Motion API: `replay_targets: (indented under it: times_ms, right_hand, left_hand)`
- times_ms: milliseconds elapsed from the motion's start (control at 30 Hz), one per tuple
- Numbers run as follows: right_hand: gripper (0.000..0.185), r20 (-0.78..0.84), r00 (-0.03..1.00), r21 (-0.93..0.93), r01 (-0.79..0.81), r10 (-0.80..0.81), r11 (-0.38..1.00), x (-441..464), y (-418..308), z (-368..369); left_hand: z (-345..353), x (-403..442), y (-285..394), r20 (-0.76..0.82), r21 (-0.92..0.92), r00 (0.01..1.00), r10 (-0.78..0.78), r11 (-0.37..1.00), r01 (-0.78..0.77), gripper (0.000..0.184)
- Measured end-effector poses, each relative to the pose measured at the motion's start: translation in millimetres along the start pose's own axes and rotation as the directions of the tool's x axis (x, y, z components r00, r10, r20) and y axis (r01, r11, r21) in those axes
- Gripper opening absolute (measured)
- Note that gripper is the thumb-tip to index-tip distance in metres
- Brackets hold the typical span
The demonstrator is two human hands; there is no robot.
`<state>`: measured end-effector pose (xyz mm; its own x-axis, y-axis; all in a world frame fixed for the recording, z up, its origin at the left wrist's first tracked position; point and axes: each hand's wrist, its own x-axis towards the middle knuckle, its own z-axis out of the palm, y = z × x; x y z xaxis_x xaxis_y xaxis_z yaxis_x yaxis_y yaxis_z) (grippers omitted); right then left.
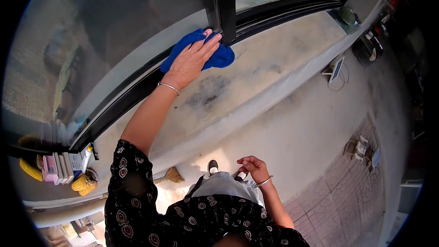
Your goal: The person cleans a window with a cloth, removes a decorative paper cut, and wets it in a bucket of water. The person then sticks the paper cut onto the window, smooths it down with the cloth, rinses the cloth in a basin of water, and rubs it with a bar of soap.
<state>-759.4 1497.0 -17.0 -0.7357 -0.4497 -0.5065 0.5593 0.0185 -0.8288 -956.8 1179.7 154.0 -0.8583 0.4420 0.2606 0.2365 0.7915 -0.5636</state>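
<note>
In the head view, the fingers of my left hand (192,61) are lying stretched out, pressing the blue cloth (224,57) flat rather than gripping it. The cloth is sitting under my palm and fingers, bunching where the ledge (283,50) is meeting the black window frame (228,9). My right hand (255,167) is hanging well apart, nearer my body, its fingers half-curling; I am seeing nothing in them and cannot tell whether they are closing fully.

As I am judging it, the work with the cloth is standing partway: a dark patch (208,91) is showing just back from my left fingers, so that mark is waiting. How much of the frame is done, I am not managing to tell.

Far to the right of those fingers, a dark tub-like container (364,51) is holding small light pieces, too blurred for naming. Nearer, a green round thing (347,16) is resting on a dark flat tray (354,28). Well back and left from those fingers, small boxes (59,167) are standing beside a white tube (87,157), their contents not showing.
</note>
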Motion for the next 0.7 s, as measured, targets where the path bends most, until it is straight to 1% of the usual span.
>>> replay_targets:
  times_ms: [33,133,167,267,300,367,400,433,467,500,533,567,600,633,667,700]
  right_hand:
    - [0.017,0.008,1.000,-0.005,0.008,-0.008,1.000,2.8,-1.5,3.3]
    - [0.017,0.032,0.999,-0.029,0.031,-0.030,0.999,6.9,-9.9,12.8]
    - [0.017,0.037,0.999,-0.037,0.030,-0.029,0.999,8.4,-10.8,14.8]
    - [0.017,0.039,0.999,-0.040,0.022,-0.021,0.999,8.6,-10.2,17.7]
    - [0.017,0.038,0.999,-0.027,0.011,-0.010,1.000,8.7,-7.8,17.2]
    - [0.017,0.029,1.000,-0.030,-0.009,0.010,1.000,9.2,-3.9,15.7]
    - [0.017,0.028,0.999,-0.032,-0.019,0.020,0.999,9.4,-2.4,15.9]
    - [0.017,0.034,0.999,-0.025,-0.017,0.018,1.000,9.8,-2.2,16.5]
    - [0.018,0.025,0.999,-0.023,-0.023,0.024,0.999,10.7,-3.7,17.6]
    - [0.018,0.019,0.999,-0.023,-0.028,0.028,0.999,11.3,-6.8,19.2]
    - [0.018,0.016,0.999,-0.023,-0.036,0.037,0.999,11.3,-8.7,22.0]
    - [0.019,0.015,1.000,-0.018,-0.023,0.023,1.000,14.0,-9.7,24.4]
    - [0.019,0.021,1.000,-0.016,-0.015,0.016,1.000,16.0,-10.9,24.7]
    - [0.019,0.030,0.999,-0.019,-0.012,0.013,1.000,16.8,-11.3,26.9]
    - [0.019,0.049,0.999,-0.024,-0.017,0.018,1.000,18.3,-11.0,31.9]
    - [0.020,0.061,0.998,-0.028,-0.016,0.018,0.999,19.8,-12.2,35.5]
  left_hand:
    - [-5.5,-9.8,-3.3,-0.006,-0.052,1.000,0.013,0.999,-0.013,0.046]
    - [-0.5,-40.4,-10.9,0.030,-0.144,0.999,0.035,0.989,-0.031,0.038]
    - [3.1,-52.5,-11.9,-0.116,-0.263,0.993,-0.003,0.965,-0.027,0.026]
    - [-25.8,-90.1,-20.8,-0.058,-0.516,0.987,-0.152,0.851,0.101,0.022]
    - [-39.7,-100.5,-20.9,-0.029,-0.677,0.960,-0.280,0.712,0.187,0.022]
    - [-47.1,-112.4,-20.7,0.048,-0.860,0.937,-0.346,0.464,0.215,0.026]
    - [-48.1,-118.1,-20.2,0.093,-0.920,0.923,-0.374,0.323,0.224,0.029]
    - [-37.9,-115.4,-13.0,0.035,-0.936,0.952,-0.305,0.323,0.138,0.035]
    - [-33.7,-108.5,2.2,0.138,-0.928,0.966,-0.219,0.312,0.203,0.044]
    - [-20.5,-99.6,18.8,0.144,-0.865,0.984,-0.110,0.468,0.179,0.052]
    - [-13.7,-91.2,27.9,0.081,-0.777,0.992,-0.092,0.618,0.121,0.055]
    - [-10.0,-76.2,34.7,0.047,-0.821,0.992,-0.113,0.562,0.103,0.051]
    - [-9.4,-58.3,40.6,-0.014,-0.821,0.997,-0.078,0.570,0.033,0.049]
    - [-1.2,-40.1,50.8,-0.076,-0.827,0.992,-0.096,0.563,-0.009,0.046]
    - [5.4,-20.8,59.3,-0.082,-0.842,0.990,-0.115,0.540,-0.007,0.043]
    - [7.4,-2.0,63.8,-0.059,-0.837,0.993,-0.107,0.547,0.009,0.039]
